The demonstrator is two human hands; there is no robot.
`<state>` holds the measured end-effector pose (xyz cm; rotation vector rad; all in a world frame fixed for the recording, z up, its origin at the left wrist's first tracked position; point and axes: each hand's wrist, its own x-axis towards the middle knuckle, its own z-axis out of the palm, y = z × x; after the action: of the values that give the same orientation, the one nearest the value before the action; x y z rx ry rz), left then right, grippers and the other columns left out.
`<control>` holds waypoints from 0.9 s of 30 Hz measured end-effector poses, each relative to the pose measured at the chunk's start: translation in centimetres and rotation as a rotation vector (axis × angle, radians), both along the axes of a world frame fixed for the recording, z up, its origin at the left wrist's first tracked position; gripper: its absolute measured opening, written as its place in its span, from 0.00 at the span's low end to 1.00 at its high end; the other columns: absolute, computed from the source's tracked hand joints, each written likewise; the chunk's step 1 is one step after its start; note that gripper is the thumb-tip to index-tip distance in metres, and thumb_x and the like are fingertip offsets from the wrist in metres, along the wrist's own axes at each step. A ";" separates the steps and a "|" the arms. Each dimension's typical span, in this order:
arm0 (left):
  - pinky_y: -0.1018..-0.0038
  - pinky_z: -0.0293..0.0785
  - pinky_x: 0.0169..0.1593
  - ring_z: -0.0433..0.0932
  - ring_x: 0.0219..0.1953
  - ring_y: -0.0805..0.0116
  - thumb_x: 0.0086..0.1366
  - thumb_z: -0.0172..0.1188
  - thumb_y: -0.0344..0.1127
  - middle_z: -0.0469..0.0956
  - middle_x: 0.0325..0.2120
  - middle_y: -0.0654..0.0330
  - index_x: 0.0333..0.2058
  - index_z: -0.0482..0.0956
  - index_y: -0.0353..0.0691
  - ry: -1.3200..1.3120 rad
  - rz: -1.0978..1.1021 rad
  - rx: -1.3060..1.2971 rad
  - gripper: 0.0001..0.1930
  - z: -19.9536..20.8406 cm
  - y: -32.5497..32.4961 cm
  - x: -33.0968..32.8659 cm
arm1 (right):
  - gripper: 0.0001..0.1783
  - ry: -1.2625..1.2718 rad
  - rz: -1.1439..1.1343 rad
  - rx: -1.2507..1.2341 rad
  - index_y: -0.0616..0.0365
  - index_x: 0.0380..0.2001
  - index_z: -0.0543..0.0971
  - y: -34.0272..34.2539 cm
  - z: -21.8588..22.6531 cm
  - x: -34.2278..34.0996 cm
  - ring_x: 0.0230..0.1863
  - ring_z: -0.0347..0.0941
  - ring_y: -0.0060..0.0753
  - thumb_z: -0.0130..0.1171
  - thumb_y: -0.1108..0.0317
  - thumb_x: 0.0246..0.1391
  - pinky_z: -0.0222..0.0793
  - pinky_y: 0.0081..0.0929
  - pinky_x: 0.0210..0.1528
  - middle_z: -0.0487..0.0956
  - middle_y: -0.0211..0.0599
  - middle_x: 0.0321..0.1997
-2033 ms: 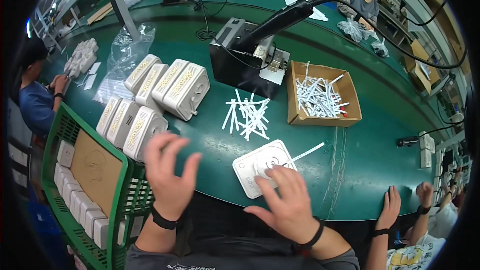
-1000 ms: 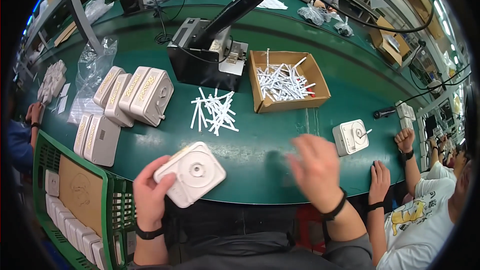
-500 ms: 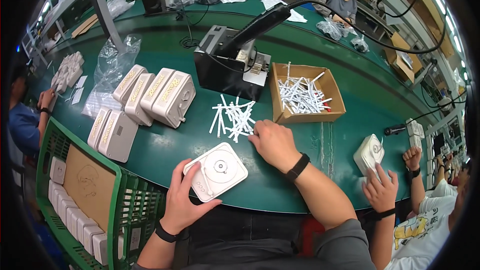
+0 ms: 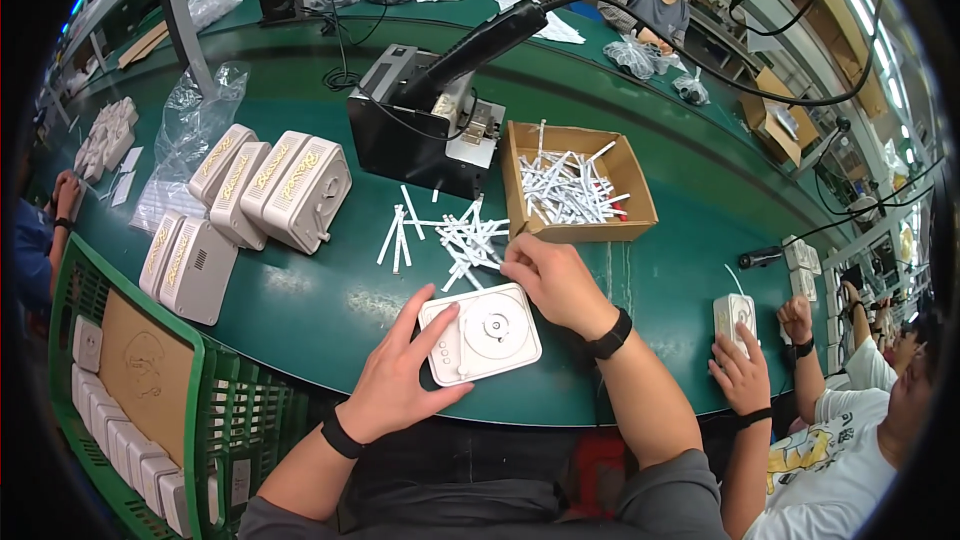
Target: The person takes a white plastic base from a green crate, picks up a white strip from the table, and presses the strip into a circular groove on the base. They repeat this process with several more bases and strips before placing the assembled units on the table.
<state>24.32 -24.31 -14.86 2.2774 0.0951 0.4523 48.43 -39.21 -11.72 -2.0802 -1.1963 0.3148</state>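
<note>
My left hand (image 4: 392, 388) grips a small white device shaped like a record player (image 4: 512, 342), fingers along its left side and thumb at its near edge. A round platter and a tone arm show on its upper face. Just beyond it lies a loose pile of white paper-like strips (image 4: 468, 237). My right hand (image 4: 556, 278) is closed at the right edge of this pile, its fingertips curled together; what they hold, if anything, is hidden.
Beyond the pile stand a cardboard box (image 4: 592, 231) of strips and a black machine (image 4: 398, 145). Several white devices (image 4: 300, 195) stand at left, above a green crate (image 4: 205, 380). At right, a co-worker's hand (image 4: 742, 372) touches another device (image 4: 727, 315).
My left hand and the device have moved right, closer to my right hand, and the device has turned. Some strips now lie spread apart left of the pile. The whole view has shifted slightly.
</note>
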 end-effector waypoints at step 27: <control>0.57 0.72 0.71 0.73 0.70 0.51 0.69 0.69 0.34 0.86 0.55 0.62 0.50 0.88 0.41 0.019 -0.581 0.428 0.13 1.8 8.9 13.2 | 0.05 -0.228 -0.127 -0.026 0.61 0.40 0.85 -7.4 -0.7 1.5 0.39 0.80 0.45 0.68 0.73 0.62 0.76 0.37 0.41 0.80 0.40 0.35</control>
<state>37.56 -15.36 -13.04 2.5715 -0.6980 0.1467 49.96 -46.60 -12.43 -2.2491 -1.1874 0.0345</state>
